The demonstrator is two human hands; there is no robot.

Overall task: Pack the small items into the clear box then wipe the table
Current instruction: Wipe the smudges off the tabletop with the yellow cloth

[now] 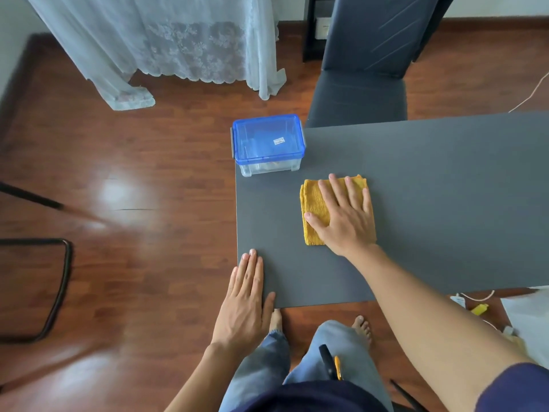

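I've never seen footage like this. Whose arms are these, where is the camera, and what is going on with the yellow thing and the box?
There is no machine here: a person wears a wide-angle camera on the head, so the single picture looks forward and down at their own arms, legs and bare feet. They stand at a dark grey table. The right hand lies flat, fingers spread, on a folded yellow cloth, pressing it to the tabletop as one does when wiping. The left hand rests open and flat near the table's near left corner and holds nothing. At the far left corner stands a clear box with a blue lid closed on it; something lies inside, too dim to name. Beyond the table is a dark chair, with a lace curtain hanging over the wooden floor.
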